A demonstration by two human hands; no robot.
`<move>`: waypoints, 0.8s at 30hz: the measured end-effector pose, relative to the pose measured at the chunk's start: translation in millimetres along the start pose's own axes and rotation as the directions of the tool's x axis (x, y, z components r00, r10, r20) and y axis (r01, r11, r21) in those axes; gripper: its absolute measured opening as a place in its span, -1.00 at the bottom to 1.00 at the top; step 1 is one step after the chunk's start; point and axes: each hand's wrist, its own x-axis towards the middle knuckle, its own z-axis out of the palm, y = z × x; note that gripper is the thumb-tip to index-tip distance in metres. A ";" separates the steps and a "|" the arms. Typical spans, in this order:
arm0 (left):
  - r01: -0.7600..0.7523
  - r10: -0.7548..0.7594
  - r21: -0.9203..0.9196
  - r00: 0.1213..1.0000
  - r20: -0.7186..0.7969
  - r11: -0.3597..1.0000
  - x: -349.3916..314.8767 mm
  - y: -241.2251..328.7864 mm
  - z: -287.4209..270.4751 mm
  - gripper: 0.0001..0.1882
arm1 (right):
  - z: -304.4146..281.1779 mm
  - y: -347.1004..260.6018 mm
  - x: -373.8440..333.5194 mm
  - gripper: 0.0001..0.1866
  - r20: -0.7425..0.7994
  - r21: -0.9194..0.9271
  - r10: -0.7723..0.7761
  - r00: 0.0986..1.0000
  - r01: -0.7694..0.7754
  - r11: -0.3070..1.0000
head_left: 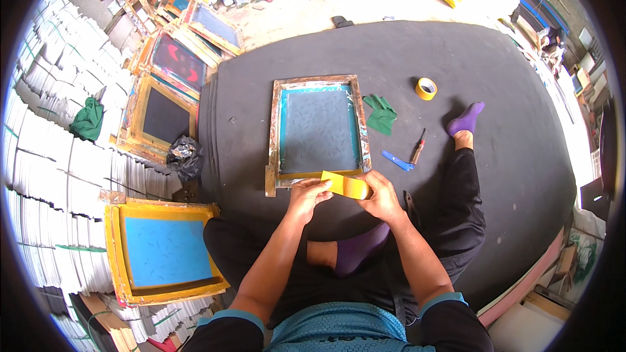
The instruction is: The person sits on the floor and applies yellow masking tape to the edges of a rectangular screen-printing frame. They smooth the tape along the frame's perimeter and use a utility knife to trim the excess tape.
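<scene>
- A yellow tape strip [347, 186] is held between both hands just above the near rail of the frame [317, 132]; it seems not yet pressed down.
- The left hand [308, 197] is clenched on the strip's left end, fingertips pinching it.
- The right hand [380, 197] is closed on the strip's right end, where the tape looks folded or rolled over.
- The frame lies flat on the dark mat [469, 58], directly ahead of both grips, its mesh grey with teal borders.
- Yellow is seen along the frame's near inner edge, so taping is judged begun there; the side and far edges show teal only, so they seem left to do.
- A tape roll [426, 88] lies well beyond the right grip, with green gloves [380, 114] between it and the frame.
- A blue cutter [397, 160] and a screwdriver [417, 148] lie just ahead of the right grip.
</scene>
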 end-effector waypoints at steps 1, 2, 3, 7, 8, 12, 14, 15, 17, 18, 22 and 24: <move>0.018 -0.018 -0.001 1.000 0.014 1.000 -0.3 0.6 -2.7 -0.82 | -2.8 -0.7 2.3 -0.58 0.025 -0.013 -0.011 1.000 0.011 1.000; 0.030 -0.031 0.012 0.999 0.032 0.999 0.9 0.6 -6.6 -0.80 | -5.8 -1.7 4.6 -0.58 0.051 -0.026 -0.021 0.999 0.022 0.999; 0.042 -0.044 0.025 0.998 0.049 0.999 3.3 0.1 -11.3 -0.78 | -8.1 -3.4 7.0 -0.58 0.076 -0.039 -0.031 0.997 0.034 0.999; 0.050 -0.054 0.057 0.996 0.072 0.997 3.6 7.9 -14.6 -0.78 | -12.3 -10.6 16.4 -0.53 0.109 -0.028 -0.075 0.991 0.078 0.997; 0.025 -0.030 0.087 0.998 0.058 0.996 3.5 10.9 -13.7 -0.78 | -13.2 -10.0 18.0 -0.51 0.118 -0.026 -0.089 0.989 0.093 0.995; -0.051 0.046 0.117 0.998 0.039 0.992 4.5 11.7 -16.7 -0.80 | -16.3 -13.8 26.6 -0.49 0.200 -0.036 -0.083 0.976 0.092 0.995; -0.087 0.084 0.106 0.996 0.031 0.991 6.1 5.8 -20.0 -0.80 | -15.1 -10.2 28.1 -0.48 0.244 -0.064 -0.075 0.967 0.093 0.994; -0.109 0.108 0.110 0.994 0.018 0.988 5.7 0.9 -21.7 -0.80 | -15.1 -8.5 28.6 -0.48 0.265 -0.078 -0.071 0.962 0.095 0.992; -0.132 0.135 0.109 0.991 -0.020 0.985 1.7 -3.9 -24.8 -0.79 | -17.1 -6.3 28.3 -0.46 0.304 -0.154 -0.075 0.950 0.127 0.980; -0.136 0.141 0.103 0.989 -0.046 0.985 -0.8 -4.4 -28.2 -0.79 | -18.6 -4.6 27.5 -0.45 0.323 -0.191 -0.076 0.943 0.144 0.971; -0.120 0.133 0.135 0.986 -0.098 0.984 -8.2 -16.6 -44.4 -0.82 | -25.8 25.0 13.3 -0.46 0.423 -0.310 -0.004 0.906 0.149 0.939; -0.112 0.132 0.136 0.980 -0.148 0.984 -9.8 -15.8 -59.6 -0.81 | -32.5 39.9 2.2 -0.45 0.410 -0.340 0.027 0.912 0.125 0.932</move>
